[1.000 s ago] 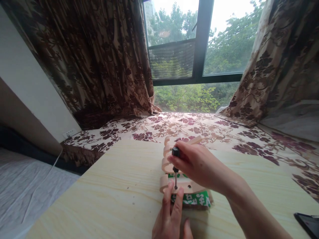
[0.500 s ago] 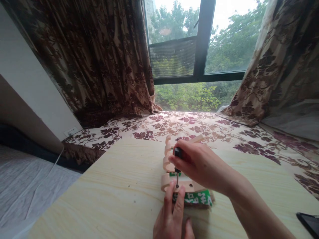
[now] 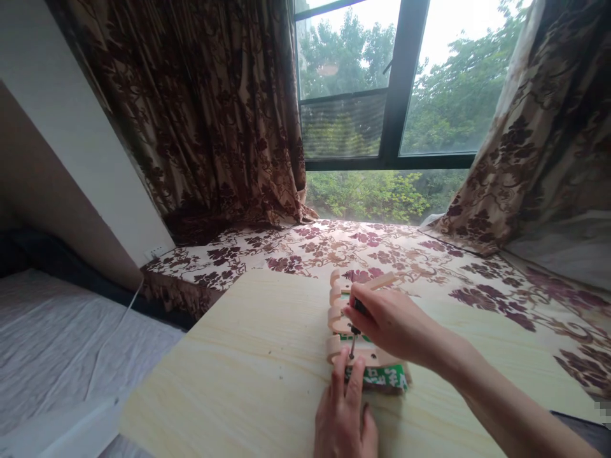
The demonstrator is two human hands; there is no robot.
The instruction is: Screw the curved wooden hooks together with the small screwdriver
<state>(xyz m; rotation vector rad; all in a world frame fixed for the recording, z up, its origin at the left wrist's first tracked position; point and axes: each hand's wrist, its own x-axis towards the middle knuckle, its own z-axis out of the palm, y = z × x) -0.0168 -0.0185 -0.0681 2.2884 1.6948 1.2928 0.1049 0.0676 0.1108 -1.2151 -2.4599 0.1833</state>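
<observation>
A right hand (image 3: 389,321) clamps a black-handled screwdriver with a slim metal shaft (image 3: 355,330), its tip down at a dark spot on the nearest pale wooden strip with a curled end (image 3: 384,359). Two spread fingers of the left hand (image 3: 342,416) rest on the strip, astride the tip. The strip lies over a green-and-white printed packet (image 3: 394,376) on a pale wood-grain desk (image 3: 229,369), before a dark-framed window (image 3: 394,121).

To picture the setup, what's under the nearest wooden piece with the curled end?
Under the wooden piece lies a green item with white markings, its near edge sticking out. The left hand covers part; what the wooden piece hides can't be seen.
</observation>
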